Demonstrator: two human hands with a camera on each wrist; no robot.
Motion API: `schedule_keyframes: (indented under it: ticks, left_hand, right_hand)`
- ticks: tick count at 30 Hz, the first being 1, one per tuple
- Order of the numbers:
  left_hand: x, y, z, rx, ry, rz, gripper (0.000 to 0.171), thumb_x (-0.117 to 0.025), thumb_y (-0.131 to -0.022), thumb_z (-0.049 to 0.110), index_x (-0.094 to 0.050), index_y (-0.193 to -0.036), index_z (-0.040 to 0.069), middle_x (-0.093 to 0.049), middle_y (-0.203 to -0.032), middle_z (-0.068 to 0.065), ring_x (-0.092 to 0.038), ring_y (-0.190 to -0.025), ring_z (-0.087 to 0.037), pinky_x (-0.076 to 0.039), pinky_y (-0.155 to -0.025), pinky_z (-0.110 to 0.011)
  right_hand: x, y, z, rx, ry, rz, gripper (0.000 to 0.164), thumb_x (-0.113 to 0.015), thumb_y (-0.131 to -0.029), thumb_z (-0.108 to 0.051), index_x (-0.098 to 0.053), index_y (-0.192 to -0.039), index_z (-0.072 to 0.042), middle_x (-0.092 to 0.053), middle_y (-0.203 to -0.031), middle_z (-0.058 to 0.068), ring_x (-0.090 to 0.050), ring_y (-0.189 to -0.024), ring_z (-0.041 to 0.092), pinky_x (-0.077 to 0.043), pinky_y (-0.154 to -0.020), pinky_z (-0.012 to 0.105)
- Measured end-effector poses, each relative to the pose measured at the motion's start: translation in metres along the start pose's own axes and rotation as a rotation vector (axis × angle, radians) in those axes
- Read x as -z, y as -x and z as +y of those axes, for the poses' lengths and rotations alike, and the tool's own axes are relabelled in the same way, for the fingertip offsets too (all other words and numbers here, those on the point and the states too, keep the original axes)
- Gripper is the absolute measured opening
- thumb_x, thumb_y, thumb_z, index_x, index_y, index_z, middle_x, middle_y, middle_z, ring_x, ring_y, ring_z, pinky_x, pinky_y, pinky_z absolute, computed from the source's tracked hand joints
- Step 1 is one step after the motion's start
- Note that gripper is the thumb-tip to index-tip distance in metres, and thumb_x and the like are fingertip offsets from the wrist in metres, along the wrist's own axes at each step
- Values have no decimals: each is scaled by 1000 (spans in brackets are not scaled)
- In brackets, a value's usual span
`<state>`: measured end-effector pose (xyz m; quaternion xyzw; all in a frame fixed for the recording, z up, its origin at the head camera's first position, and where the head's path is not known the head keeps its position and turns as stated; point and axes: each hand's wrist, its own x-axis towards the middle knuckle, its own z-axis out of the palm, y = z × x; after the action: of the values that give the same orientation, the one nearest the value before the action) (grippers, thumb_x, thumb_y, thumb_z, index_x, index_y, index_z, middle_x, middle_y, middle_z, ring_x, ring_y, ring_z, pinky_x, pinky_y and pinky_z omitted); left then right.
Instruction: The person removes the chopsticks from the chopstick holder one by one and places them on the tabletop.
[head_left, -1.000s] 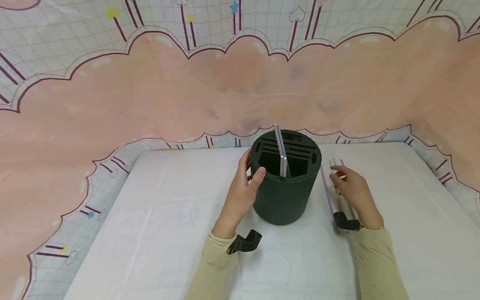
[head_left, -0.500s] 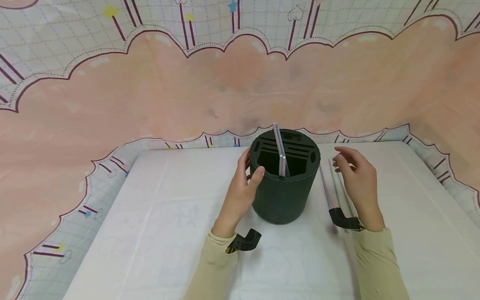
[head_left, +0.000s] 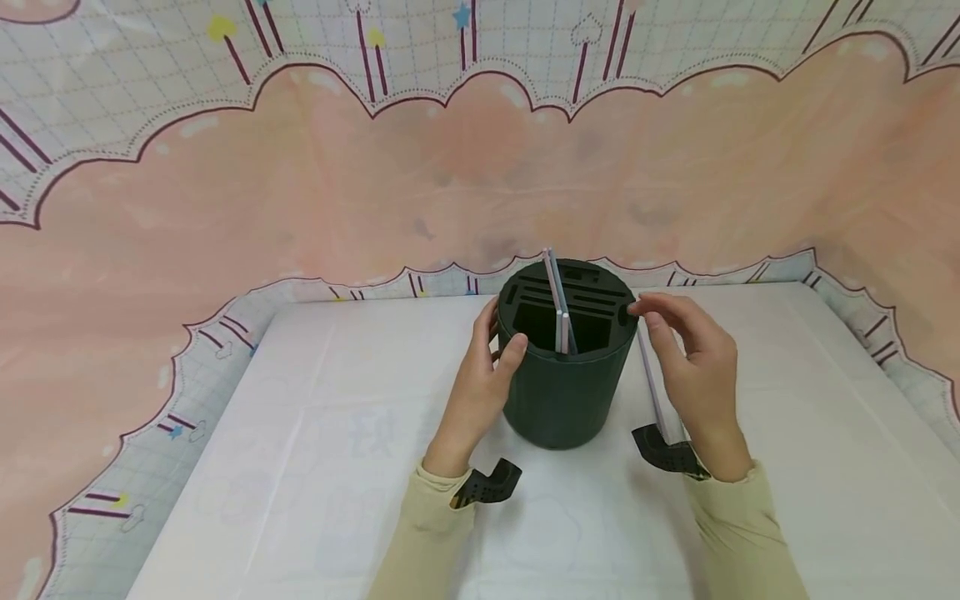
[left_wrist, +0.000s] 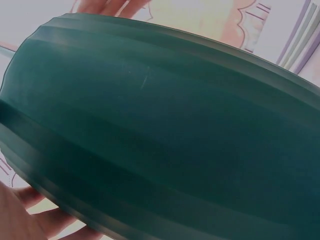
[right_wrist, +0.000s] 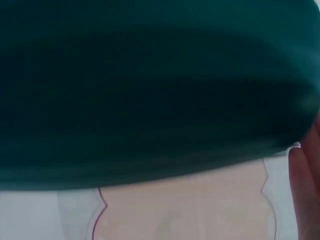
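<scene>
A dark green, round knife block [head_left: 562, 400] with slots and a wide opening in its top stands upright on the table. My left hand [head_left: 474, 387] grips its left side, thumb in front and fingers curled behind. Pink and pale blue chopsticks [head_left: 557, 302] lean out of the wide opening. My right hand [head_left: 697, 367] is at the right rim, fingertips right by the round hole, with nothing visible between thumb and fingers. Below it, more pastel chopsticks [left_wrist: 304, 42] lie on the table, mostly hidden by the hand in the head view. The block's wall [right_wrist: 150, 100] fills most of the right wrist view.
A white table [head_left: 337, 467] lies under everything. Behind it hangs a peach and white patterned cloth [head_left: 450, 192]. Each wrist carries a black camera mount [head_left: 491, 483] that juts inward.
My right hand has risen from the chopsticks on the table and moved left to the rim of the knife block. My left hand keeps its grip, and the block stays in place.
</scene>
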<state>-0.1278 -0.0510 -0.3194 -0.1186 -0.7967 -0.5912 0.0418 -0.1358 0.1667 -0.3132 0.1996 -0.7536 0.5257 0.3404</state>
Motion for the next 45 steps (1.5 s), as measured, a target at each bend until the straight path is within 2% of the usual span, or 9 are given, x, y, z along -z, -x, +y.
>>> schedule_keyframes:
  ticks: [3, 7, 15, 22, 27, 38, 45]
  left_hand:
    - [0, 0, 2, -2, 0, 3, 58, -43, -93, 31, -16, -142, 17, -23, -144, -1, -23, -130, -18, -27, -101, -44]
    - [-1, 0, 2, -2, 6, 3, 58, -43, -93, 31, -16, -142, 16, -23, -144, -2, -23, -130, -19, -27, -101, -46]
    - [-1, 0, 2, 1, 4, 4, 57, -43, -94, 29, -16, -142, 16, -24, -144, -3, -23, -129, -20, -27, -100, -48]
    - [-1, 0, 2, 7, 0, 5, 57, -43, -93, 30, -17, -142, 16, -24, -144, -3, -24, -130, -19, -27, -100, -46]
    - [0, 0, 2, 9, -2, 8, 57, -43, -94, 30, -17, -142, 16, -25, -143, -2, -24, -129, -18, -27, -100, -46]
    - [0, -1, 2, 13, 1, 8, 57, -42, -93, 31, -17, -142, 17, -25, -143, -2, -24, -129, -18, -28, -100, -45]
    - [0, -2, 2, 7, 10, 6, 57, -43, -93, 30, -17, -142, 16, -25, -143, -2, -24, -129, -18, -27, -100, -48]
  right_hand:
    - [-6, 1, -6, 58, -2, -63, 23, -54, -83, 8, -62, -104, 2, -64, -93, 10, -56, -95, 15, -42, -89, 26]
    - [-9, 6, 3, 110, 19, -135, 23, -57, -84, 0, -63, -106, -4, -64, -93, 4, -55, -93, 16, -42, -85, 24]
    - [-18, 9, 4, 193, 70, -230, 26, -59, -85, -12, -62, -111, -8, -63, -94, 0, -53, -93, 16, -39, -83, 26]
    - [-25, 9, 2, 279, 238, -327, 27, -61, -84, -21, -65, -107, -8, -66, -93, 2, -55, -91, 17, -31, -94, 40]
    - [-25, 8, -2, 302, 331, -385, 23, -59, -84, -19, -67, -102, -7, -65, -89, 3, -55, -90, 18, -27, -98, 42]
    - [-26, 8, -2, 302, 324, -389, 19, -58, -86, -22, -68, -97, -10, -64, -86, 2, -55, -88, 19, -27, -98, 43]
    - [-27, 9, -2, 289, 267, -303, 17, -65, -80, -18, -69, -92, -7, -66, -84, 4, -57, -84, 19, -31, -97, 40]
